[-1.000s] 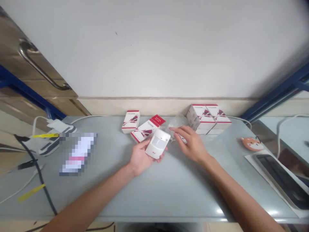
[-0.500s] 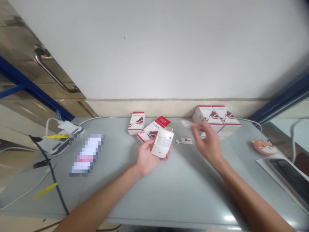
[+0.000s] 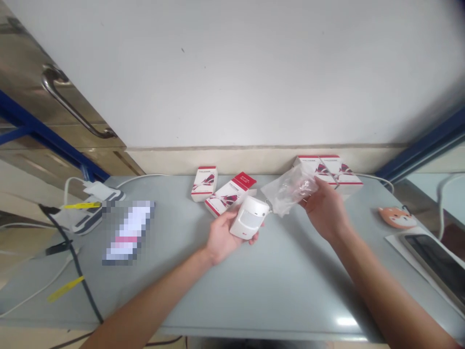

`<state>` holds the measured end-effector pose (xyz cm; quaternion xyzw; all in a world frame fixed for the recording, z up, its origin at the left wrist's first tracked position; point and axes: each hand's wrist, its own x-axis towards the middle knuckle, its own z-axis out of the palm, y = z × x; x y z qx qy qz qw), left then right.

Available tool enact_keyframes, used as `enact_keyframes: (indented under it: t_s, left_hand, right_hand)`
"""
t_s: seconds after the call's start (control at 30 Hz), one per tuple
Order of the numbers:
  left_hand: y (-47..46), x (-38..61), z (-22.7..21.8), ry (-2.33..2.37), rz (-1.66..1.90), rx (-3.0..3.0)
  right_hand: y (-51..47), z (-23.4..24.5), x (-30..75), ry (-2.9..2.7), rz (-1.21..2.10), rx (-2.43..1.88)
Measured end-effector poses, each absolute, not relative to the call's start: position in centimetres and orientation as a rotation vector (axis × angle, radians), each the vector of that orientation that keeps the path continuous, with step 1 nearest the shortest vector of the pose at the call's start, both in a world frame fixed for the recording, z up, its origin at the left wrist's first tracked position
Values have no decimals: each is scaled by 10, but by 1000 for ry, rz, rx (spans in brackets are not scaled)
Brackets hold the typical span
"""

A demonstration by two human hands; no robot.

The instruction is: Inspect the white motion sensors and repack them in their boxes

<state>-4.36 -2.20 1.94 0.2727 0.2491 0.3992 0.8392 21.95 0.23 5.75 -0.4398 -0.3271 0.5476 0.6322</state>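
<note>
I see the left hand (image 3: 222, 237) lying open, with a white motion sensor (image 3: 250, 218) (I think that's what it is) on its palm. The right hand (image 3: 325, 208) pinches a clear plastic bag (image 3: 288, 190), just beside the sensor. A red and white box (image 3: 230, 195) sits just past the left hand.

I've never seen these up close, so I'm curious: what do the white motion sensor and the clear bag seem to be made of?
The motion sensor looks like moulded white plastic with a smooth, satin finish, judging by its even surface and rounded edges. The bag looks like thin, clear, glossy plastic film, as it creases and catches the light; the exact plastic can't be told.
</note>
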Motion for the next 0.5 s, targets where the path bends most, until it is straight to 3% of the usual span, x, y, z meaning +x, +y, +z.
enact_keyframes:
  t_s: [0.5]
  left_hand:
    - [-21, -43, 22, 495, 781, 635]
  right_hand:
    - [-2, 49, 200, -785, 1425, -1038]
